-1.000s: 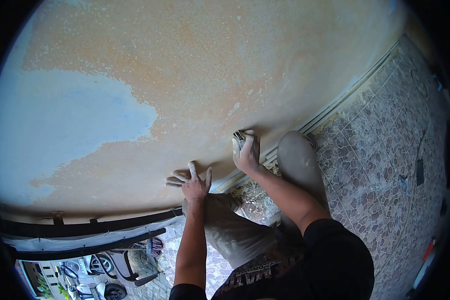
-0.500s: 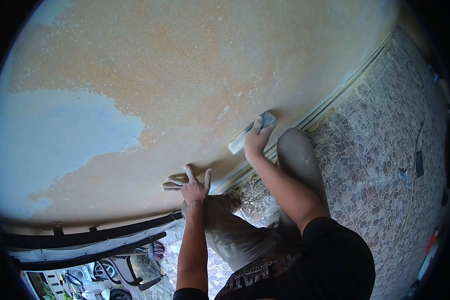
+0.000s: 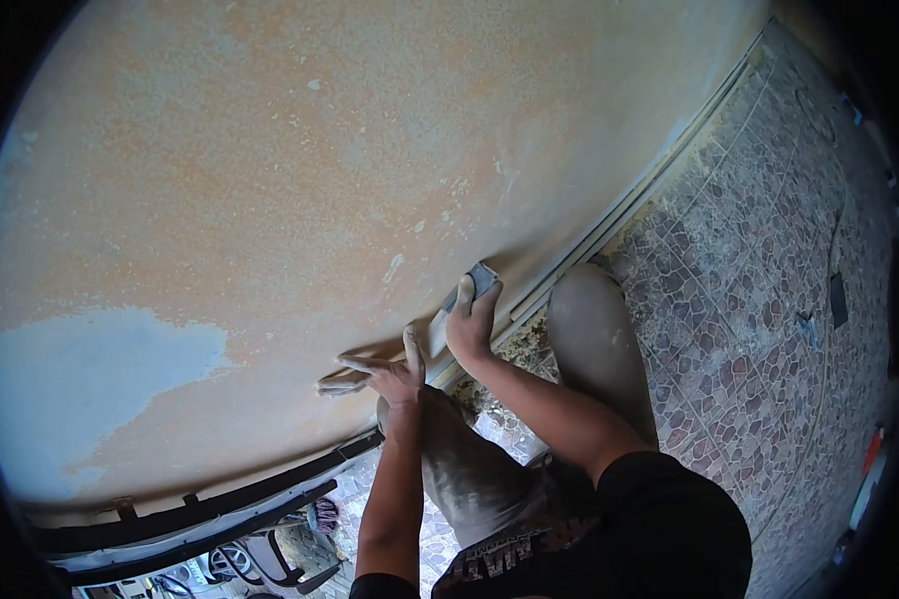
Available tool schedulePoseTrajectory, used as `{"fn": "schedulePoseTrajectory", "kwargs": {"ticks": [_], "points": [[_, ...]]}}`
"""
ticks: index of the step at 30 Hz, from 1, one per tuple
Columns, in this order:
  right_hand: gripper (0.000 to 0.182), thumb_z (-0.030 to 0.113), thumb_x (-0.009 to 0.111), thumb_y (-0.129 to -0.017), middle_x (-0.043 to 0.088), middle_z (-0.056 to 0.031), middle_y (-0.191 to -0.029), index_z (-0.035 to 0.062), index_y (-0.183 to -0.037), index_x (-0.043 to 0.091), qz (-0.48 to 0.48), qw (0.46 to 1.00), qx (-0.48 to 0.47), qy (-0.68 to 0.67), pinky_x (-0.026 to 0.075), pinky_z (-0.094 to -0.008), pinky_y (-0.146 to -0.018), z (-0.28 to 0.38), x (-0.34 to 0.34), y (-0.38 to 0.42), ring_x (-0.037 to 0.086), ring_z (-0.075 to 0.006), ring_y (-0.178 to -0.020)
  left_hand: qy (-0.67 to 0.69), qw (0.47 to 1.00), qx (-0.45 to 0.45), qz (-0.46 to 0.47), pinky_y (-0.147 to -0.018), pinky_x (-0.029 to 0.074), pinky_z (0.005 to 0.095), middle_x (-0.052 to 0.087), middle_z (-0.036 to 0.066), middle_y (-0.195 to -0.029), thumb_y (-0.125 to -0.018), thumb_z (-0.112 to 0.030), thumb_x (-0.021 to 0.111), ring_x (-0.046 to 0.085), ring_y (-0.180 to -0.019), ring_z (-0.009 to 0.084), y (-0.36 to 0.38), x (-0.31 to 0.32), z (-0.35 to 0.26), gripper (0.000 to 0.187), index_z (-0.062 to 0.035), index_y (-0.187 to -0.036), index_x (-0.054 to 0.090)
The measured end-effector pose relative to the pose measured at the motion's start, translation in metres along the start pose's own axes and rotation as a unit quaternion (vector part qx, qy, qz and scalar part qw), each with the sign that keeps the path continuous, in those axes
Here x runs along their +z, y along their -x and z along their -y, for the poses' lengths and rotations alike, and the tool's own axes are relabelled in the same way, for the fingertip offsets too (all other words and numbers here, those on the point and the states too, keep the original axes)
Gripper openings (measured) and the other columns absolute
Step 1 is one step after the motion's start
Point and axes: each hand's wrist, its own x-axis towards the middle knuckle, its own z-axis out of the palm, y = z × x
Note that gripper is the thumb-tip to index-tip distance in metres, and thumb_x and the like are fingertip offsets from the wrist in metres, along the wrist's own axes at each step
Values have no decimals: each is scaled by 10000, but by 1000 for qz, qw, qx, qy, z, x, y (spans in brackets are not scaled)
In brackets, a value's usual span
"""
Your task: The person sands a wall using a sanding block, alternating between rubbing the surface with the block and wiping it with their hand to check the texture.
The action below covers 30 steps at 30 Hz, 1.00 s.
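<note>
My right hand [image 3: 474, 319] is closed round a grey, dusty sanding block [image 3: 482, 274] with a pale long edge, held against the wall low down near its base. Part of the block is hidden behind my fingers. The wall [image 3: 270, 200] is patchy orange and off-white with scraped specks, and carries a smooth pale-blue patch [image 3: 90, 369] at the left. With dusty fingers spread, my left hand [image 3: 395, 381] rests on the wall just left of the block and holds nothing.
My bent knee [image 3: 594, 319] is close to the wall's base. Stone-patterned floor tiles [image 3: 729, 349] with pale dust run along it. A dark flat piece [image 3: 838, 299] lies farther off on the floor. A dark rail [image 3: 210, 509] crosses at lower left, with a broom head [image 3: 323, 516] beyond.
My right hand has moved the block down and left along the wall, closer to my left hand. My left hand stays spread on the wall. The view has shifted somewhat.
</note>
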Motion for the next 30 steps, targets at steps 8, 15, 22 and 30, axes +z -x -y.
{"fn": "schedulePoseTrajectory", "kwargs": {"ticks": [8, 15, 22, 30], "points": [[397, 261, 516, -1089, 581, -264, -1125, -66, -1267, 378, -126, 991, 13, -47, 470, -446, -924, 66, -20, -81, 625, -362, -1046, -100, 959, 262, 47, -1070, -112, 824, -38, 308, -1680, -790, -625, 770, -161, -1479, 629, -2, -7, 45, 1001, -179, -1592, 367], [384, 244, 501, -1093, 580, -232, -1151, -44, -1309, 369, -38, 997, -11, -72, 449, -429, -965, 50, 1, -17, 606, -328, -1062, -119, 960, 246, 67, -1054, -77, 851, -58, 314, -1677, -838, -540, 742, -146, -1455, 673, 6, -5, 50, 897, -209, -1586, 374], [315, 213, 524, -1080, 613, -258, -1045, -59, -1202, 423, -110, 991, -54, -52, 476, -490, -856, 82, -23, -89, 631, -397, -920, -144, 942, 294, 71, -1103, -125, 785, 50, 317, -1677, -974, -280, 591, -128, -1493, 618, 5, -11, 67, 604, -167, -1551, 453], [340, 211, 562, -1058, 605, -277, -1037, -63, -1198, 417, -90, 991, -89, -53, 463, -503, -852, 71, -7, -52, 616, -465, -944, -143, 944, 283, 89, -1109, -109, 788, 72, 327, -1669, -993, -266, 539, -98, -1487, 636, 6, -12, 73, 573, -163, -1552, 460]]}}
